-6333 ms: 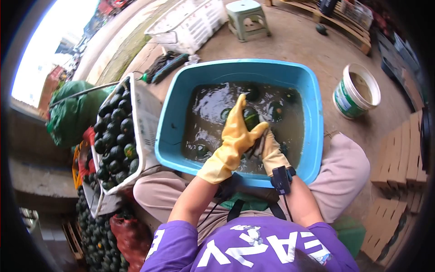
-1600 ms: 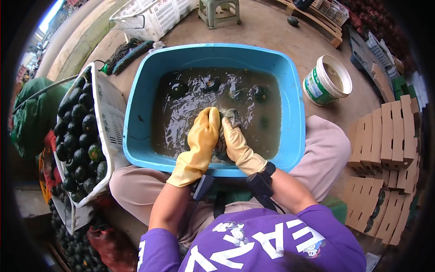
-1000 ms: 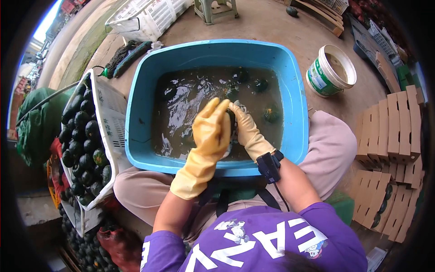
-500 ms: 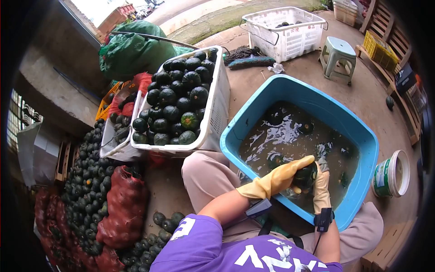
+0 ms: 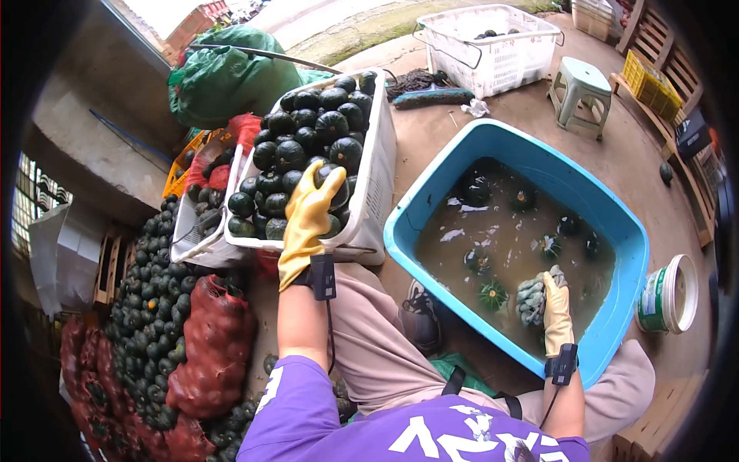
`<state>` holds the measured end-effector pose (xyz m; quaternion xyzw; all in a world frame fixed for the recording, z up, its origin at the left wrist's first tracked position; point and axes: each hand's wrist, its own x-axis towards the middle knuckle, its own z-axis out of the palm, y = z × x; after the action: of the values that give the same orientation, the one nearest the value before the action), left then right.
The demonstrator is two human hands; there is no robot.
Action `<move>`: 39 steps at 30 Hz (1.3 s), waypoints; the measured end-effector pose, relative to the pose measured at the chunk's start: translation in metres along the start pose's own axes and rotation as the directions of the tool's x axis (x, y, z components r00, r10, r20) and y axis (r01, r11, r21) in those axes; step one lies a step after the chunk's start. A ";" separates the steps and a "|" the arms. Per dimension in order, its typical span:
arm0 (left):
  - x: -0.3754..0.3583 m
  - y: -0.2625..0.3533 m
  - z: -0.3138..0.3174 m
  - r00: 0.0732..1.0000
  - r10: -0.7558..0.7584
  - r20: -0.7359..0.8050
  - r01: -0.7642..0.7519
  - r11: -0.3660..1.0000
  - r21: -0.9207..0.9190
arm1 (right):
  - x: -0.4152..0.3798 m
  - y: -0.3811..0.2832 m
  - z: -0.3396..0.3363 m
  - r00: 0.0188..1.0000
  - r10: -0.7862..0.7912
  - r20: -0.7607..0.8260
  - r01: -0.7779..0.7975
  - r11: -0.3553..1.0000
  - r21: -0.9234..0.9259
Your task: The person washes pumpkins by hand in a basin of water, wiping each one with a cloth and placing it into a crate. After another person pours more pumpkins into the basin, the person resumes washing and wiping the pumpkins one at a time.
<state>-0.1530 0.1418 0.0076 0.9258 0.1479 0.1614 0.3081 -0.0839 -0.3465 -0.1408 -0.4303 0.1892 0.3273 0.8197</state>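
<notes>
1. my left hand (image 5: pixel 308 219) has its fingers clamped on a dark squash (image 5: pixel 332 187), right over the white crate (image 5: pixel 375 181) at ten o'clock.
2. my right hand (image 5: pixel 557 309), fingers closed on a grey rag (image 5: pixel 531 296), sits in the blue tub (image 5: pixel 446 171) at three o'clock.
3. the crate is heaped; little room left.

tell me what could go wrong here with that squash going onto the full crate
The white crate is heaped above its rim, so the squash under the left hand could roll off the pile. The crate also looks perched on the person's knee and might tip. The right hand holds a cloth over murky water in the blue tub, out of the person's direct gaze, so it may drip or slip.
</notes>
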 end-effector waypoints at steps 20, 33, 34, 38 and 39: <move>-0.005 0.125 0.300 0.176 0.291 0.940 -0.904 0.427 0.038 | 0.012 0.004 -0.008 0.972 -0.219 -0.088 0.209 0.972 -0.106; 0.011 0.087 0.297 0.244 0.229 0.942 -0.414 0.903 -0.113 | 0.034 0.033 -0.033 0.943 -0.309 0.126 0.327 0.930 -0.167; 0.006 0.099 0.297 0.304 0.451 0.839 -0.403 0.859 -0.316 | 0.033 0.034 -0.025 0.944 -0.299 0.136 0.319 0.933 -0.163; -0.048 0.222 0.314 0.522 0.001 0.853 0.237 0.960 -0.146 | 0.024 0.012 -0.036 0.984 -0.177 -0.023 0.178 0.965 0.193; -0.060 0.232 0.318 0.573 0.203 0.794 0.061 0.955 -0.289 | 0.014 -0.002 -0.039 0.989 -0.143 0.042 0.123 0.943 0.309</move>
<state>-0.0432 -0.2248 -0.1021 0.8462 -0.0732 -0.2512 0.4643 -0.0733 -0.3742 -0.1693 -0.2994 0.1820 0.2517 0.9022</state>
